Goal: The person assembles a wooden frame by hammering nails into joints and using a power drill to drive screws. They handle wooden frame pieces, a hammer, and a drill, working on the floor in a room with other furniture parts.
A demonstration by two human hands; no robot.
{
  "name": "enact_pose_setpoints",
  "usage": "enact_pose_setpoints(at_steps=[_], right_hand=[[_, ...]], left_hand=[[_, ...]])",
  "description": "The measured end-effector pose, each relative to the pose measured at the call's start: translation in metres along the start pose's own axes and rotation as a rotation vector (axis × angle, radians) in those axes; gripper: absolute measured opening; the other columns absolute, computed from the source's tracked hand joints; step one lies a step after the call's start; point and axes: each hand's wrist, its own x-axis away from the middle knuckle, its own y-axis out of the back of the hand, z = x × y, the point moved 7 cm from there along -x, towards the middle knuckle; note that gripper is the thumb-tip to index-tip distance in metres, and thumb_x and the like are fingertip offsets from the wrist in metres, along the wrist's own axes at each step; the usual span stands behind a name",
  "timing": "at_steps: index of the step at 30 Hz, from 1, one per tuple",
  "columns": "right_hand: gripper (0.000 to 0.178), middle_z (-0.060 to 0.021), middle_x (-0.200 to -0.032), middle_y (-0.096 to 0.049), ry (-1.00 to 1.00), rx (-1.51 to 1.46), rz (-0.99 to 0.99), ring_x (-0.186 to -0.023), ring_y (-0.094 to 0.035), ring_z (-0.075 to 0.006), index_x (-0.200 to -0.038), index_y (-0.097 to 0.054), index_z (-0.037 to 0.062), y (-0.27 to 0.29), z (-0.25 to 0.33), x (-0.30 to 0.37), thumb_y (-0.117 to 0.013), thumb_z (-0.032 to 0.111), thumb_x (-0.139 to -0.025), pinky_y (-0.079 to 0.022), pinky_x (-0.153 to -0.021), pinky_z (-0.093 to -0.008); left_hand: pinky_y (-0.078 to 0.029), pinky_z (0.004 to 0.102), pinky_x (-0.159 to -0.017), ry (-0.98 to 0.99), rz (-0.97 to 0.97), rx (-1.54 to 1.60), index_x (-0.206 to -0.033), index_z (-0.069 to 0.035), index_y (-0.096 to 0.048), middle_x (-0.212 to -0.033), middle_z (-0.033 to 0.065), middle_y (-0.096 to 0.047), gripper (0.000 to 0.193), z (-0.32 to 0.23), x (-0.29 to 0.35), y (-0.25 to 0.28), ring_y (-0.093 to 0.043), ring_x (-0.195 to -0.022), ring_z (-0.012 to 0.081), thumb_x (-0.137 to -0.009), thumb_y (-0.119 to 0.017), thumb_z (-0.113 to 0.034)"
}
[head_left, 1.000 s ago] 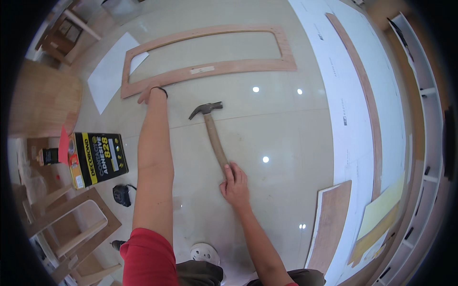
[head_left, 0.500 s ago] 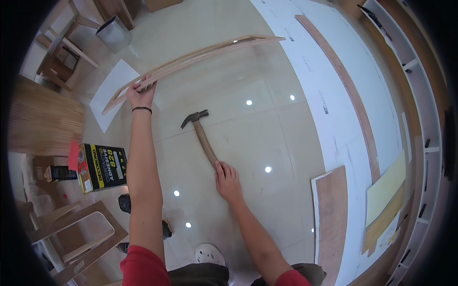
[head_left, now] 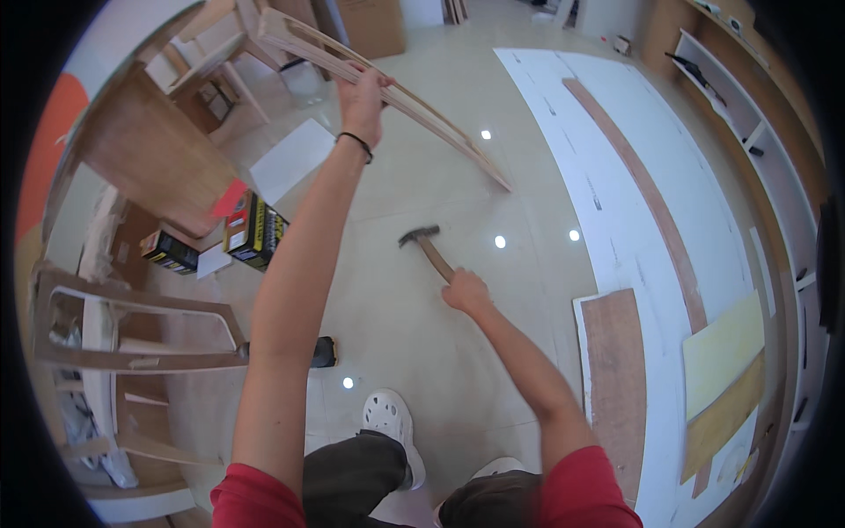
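At nine o'clock a wooden frame piece (head_left: 132,330) lies on the floor; a black-and-yellow box (head_left: 255,231) sits at ten. The left hand (head_left: 363,97), at eleven, has its grip closed on the long wooden frame (head_left: 400,97), which is lifted and tilted. Near centre, the right hand (head_left: 466,292) grips the hammer (head_left: 429,248) by its handle, head toward twelve.

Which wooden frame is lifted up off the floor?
The long thin wooden frame at the top: the left hand grips it, tilted, its far end touching the floor. The other frame, at the left, lies flat on the wooden pieces there.
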Motion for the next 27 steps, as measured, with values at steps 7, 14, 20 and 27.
enact_pose_setpoints(at_steps=[7, 14, 20, 27], right_hand=[[0.04, -0.0124, -0.062, -0.059, 0.176, -0.377, -0.234, -0.049, -0.058, -0.0251, -0.083, -0.059, 0.0012, -0.001, -0.076, 0.166, -0.057, 0.041, -0.091, -0.046, -0.049, -0.0377], [0.015, -0.001, -0.064, -0.05, 0.298, -1.067, -0.737, -0.048, -0.048, -0.0074, -0.098, -0.056, -0.0009, 0.127, -0.064, 0.258, -0.052, 0.012, -0.092, -0.038, -0.041, -0.0236], [0.029, 0.0021, -0.061, -0.043, 0.396, -1.128, -0.763, -0.043, -0.036, -0.0031, -0.116, -0.052, -0.0003, 0.3, -0.011, 0.373, -0.048, 0.016, -0.092, -0.03, -0.038, -0.0207], [0.026, 0.0038, -0.058, -0.041, 0.338, -0.901, -0.818, -0.043, -0.036, -0.0029, -0.108, -0.053, 0.0016, 0.307, -0.006, 0.469, -0.058, 0.02, -0.091, -0.03, -0.039, -0.0206]], left_hand=[[-0.045, 0.0442, -0.078, -0.034, 0.126, -0.067, -0.097, -0.016, -0.036, -0.086, 0.0032, -0.049, 0.028, -0.098, 0.061, -0.009, -0.06, -0.09, 0.0219, -0.079, -0.053, -0.003], [-0.047, 0.0349, -0.076, -0.137, 0.411, -0.161, -0.099, -0.011, -0.04, -0.088, 0.0025, -0.051, 0.025, -0.154, 0.15, -0.069, -0.06, -0.088, 0.0166, -0.081, -0.057, -0.007], [-0.046, 0.0345, -0.086, -0.271, 0.743, -0.379, -0.106, -0.009, -0.04, -0.088, -0.0002, -0.048, 0.024, -0.133, 0.224, -0.101, -0.059, -0.094, 0.0152, -0.086, -0.053, -0.004], [-0.045, 0.0281, -0.087, -0.339, 0.861, -0.455, -0.108, -0.005, -0.048, -0.09, 0.0022, -0.051, 0.025, -0.093, 0.319, -0.099, -0.056, -0.093, 0.0137, -0.085, -0.049, 0.004]])
